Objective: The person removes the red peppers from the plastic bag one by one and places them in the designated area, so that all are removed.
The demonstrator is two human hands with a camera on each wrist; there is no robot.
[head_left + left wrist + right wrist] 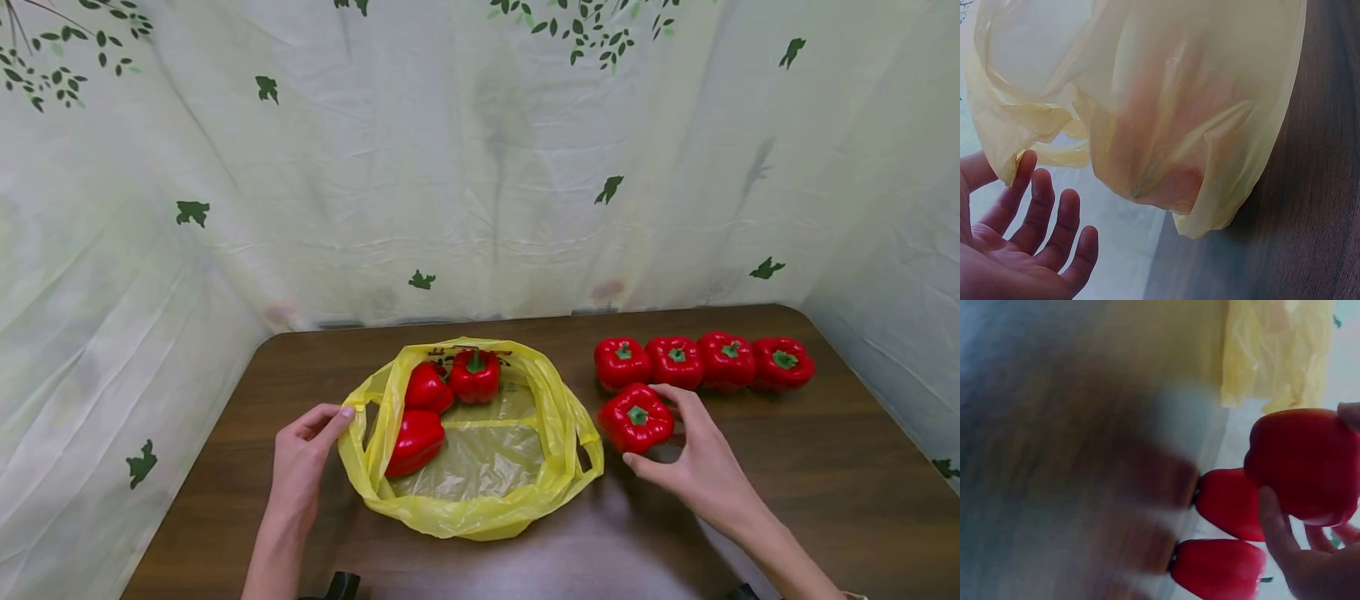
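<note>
While the left hand [303, 450] pinches the yellow bag [480, 518], I monitor the right hand [699, 467] gripping a red pepper [633, 425] beside that bag.

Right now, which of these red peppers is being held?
The red pepper in the right hand, just right of the yellow bag in the head view; the three peppers in that bag and the row of four are unheld.
</note>
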